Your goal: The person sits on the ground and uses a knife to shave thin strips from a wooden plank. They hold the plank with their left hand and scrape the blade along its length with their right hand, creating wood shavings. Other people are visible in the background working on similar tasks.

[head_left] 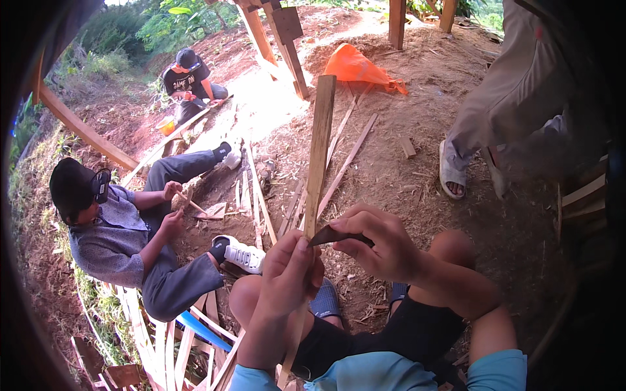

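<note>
My left hand (287,267) is closed around a long, flat wooden strip (319,150) in front of my chest. The strip stands nearly upright, and its lower part runs down past my left wrist. My right hand (385,242) pinches a dark, flat, pointed piece (336,236) between thumb and fingers. Its tip meets the strip just beside my left thumb. Whether this dark piece is a blade or something else, I cannot tell.
A seated person (114,228) at left handles a thin stick; another person (189,81) crouches farther back. A standing person's leg (502,98) is at right. Cut wooden strips (166,345) lie lower left, and an orange bag (358,68) lies on the dirt ground (411,182).
</note>
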{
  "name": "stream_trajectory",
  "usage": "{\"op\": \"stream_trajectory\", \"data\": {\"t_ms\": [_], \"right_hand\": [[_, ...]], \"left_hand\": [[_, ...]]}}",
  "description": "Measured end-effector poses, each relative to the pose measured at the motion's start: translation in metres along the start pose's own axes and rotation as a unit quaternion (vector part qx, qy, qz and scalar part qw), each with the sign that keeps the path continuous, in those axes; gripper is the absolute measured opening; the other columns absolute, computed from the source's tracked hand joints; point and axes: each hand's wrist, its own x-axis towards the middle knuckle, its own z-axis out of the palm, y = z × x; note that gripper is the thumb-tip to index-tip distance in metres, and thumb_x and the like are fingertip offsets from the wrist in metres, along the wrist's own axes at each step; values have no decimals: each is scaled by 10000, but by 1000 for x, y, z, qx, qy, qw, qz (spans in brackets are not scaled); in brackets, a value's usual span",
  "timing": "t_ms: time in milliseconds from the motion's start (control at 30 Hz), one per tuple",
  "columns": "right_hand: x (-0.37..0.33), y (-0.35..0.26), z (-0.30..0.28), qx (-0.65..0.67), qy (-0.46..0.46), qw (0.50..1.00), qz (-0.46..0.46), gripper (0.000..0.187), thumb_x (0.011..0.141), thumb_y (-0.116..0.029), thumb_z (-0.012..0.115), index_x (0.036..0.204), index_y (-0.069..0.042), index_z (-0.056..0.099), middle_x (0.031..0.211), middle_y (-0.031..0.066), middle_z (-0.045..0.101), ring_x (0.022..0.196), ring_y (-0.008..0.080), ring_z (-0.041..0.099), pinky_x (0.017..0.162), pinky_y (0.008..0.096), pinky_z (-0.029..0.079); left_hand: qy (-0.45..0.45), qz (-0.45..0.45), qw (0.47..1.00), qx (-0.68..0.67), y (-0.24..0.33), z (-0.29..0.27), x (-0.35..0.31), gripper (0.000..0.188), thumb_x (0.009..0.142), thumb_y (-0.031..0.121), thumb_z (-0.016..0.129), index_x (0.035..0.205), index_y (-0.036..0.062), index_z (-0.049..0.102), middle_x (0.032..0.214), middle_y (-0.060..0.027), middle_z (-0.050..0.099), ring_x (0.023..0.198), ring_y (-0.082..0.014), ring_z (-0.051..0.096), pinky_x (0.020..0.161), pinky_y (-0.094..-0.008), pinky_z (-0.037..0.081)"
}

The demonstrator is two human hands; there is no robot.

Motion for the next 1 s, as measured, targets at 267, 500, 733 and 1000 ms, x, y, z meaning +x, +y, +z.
{"op": "stream_trajectory", "data": {"t_ms": [267, 500, 733, 1000], "right_hand": [[5, 0, 3, -4, -11, 1000, -1, 222, 784, -62, 651, 1000, -44, 603, 793, 100, 567, 632, 229, 600, 516, 306, 466], [2, -1, 8, -29, 42, 999, -14, 254, 766, -43, 664, 1012, -43, 600, 809, 101, 576, 633, 220, 614, 514, 297, 480], [11, -4, 11, -40, 109, 993, -29, 182, 793, -31, 646, 962, -9, 582, 822, 120, 584, 640, 203, 618, 516, 281, 484], [15, -7, 13, -19, 143, 990, -9, 187, 815, -36, 634, 977, 11, 555, 839, 114, 565, 669, 157, 594, 539, 252, 477]], "left_hand": [[18, 29, 999, 12, -8, -1, 0, 178, 974, 234, 368, 927, 70, 420, 533, -20, 421, 344, -61, 315, 299, -198, 235], [16, 44, 998, 33, -8, 4, -6, 202, 972, 255, 371, 942, 63, 427, 533, -2, 422, 369, -45, 329, 326, -188, 249], [3, 40, 998, 39, -4, 8, -8, 269, 975, 313, 361, 917, 59, 431, 545, 6, 432, 369, -41, 343, 330, -178, 264], [-4, 27, 1000, 16, 1, 13, -7, 239, 972, 274, 375, 872, 63, 427, 523, -6, 406, 376, -64, 325, 341, -204, 259]]}}
